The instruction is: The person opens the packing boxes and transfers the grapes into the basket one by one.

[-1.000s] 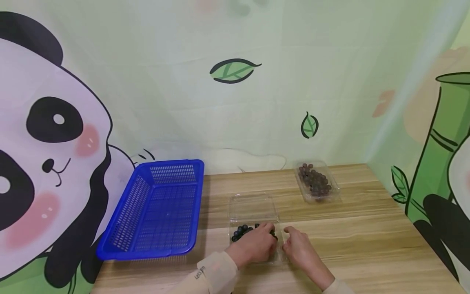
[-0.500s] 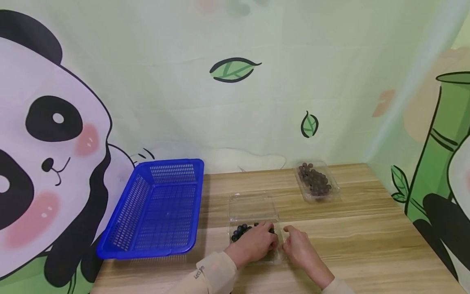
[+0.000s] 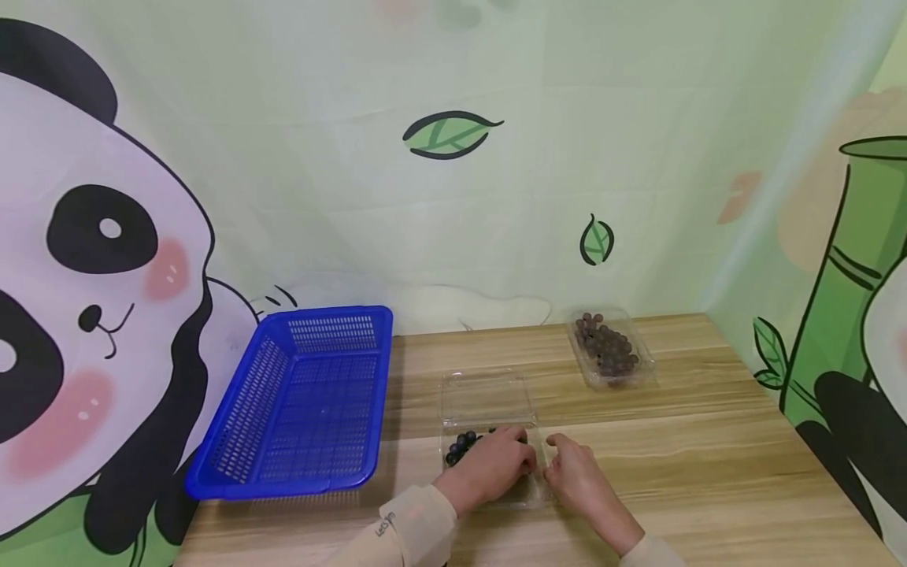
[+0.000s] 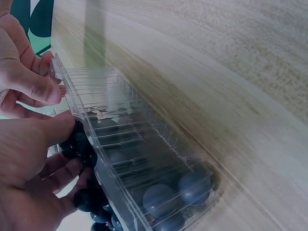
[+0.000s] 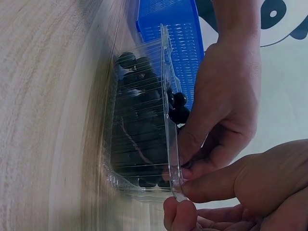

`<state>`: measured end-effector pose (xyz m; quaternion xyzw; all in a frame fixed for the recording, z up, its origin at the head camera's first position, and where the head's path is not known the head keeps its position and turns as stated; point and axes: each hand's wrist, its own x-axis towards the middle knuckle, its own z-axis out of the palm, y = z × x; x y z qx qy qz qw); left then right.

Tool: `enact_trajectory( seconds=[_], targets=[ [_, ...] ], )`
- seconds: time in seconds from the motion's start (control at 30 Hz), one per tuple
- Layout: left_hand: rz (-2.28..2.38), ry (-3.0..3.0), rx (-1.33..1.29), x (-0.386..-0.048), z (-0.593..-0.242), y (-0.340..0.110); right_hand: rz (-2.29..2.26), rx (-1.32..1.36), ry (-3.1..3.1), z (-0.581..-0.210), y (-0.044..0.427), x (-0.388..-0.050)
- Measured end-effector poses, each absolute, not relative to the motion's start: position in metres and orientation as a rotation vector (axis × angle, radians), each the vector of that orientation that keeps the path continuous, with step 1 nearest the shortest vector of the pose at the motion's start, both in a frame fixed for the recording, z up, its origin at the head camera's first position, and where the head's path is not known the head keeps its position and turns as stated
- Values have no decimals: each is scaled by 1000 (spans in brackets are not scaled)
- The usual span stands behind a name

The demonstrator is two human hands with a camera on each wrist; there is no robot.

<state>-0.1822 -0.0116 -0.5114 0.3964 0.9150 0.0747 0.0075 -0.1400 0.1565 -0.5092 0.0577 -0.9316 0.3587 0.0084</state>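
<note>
A clear plastic clamshell box [image 3: 520, 498] lies on the table with its lid [image 3: 489, 398] folded back. Dark grapes [image 3: 464, 445] fill it, and in the left wrist view some bulge above its rim. My left hand [image 3: 492, 466] reaches into the box from above. In the left wrist view its thumb and fingers [image 4: 62, 175] curl around part of the dark grapes [image 4: 79, 142]. My right hand [image 3: 581, 480] stays at the box's right side. There its thumb and forefinger pinch the rim, as the right wrist view shows at the fingertip [image 5: 180, 211].
A blue plastic basket [image 3: 312, 409] with slotted walls stands to the left. At the back right, another clear box [image 3: 641, 358] holds reddish-brown grapes [image 3: 608, 346]. The wooden table [image 3: 680, 441] meets a printed cloth backdrop [image 3: 340, 220] behind.
My left hand's fingers have shifted slightly over the grapes, and fewer grapes show beside its fingertips. The right hand keeps its place at the box's rim.
</note>
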Motion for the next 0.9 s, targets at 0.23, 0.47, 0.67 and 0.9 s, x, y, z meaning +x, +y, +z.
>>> enact_trajectory(
  seconds=[0.23,0.47,0.67,0.9],
  targets=[
    [333,2869,1205,-185,-511,-12,1115,174,-2911,-508,156,-140],
    [306,2837,1205,-183,-509,-12,1113,162,-2917,-508,156,-140],
    [240,2805,1201,-182,-505,-10,1113,162,-2918,-508,156,-140],
    [95,2801,1190,-181,-502,-7,1118,159,-2918,-507,156,-140]
  ],
)
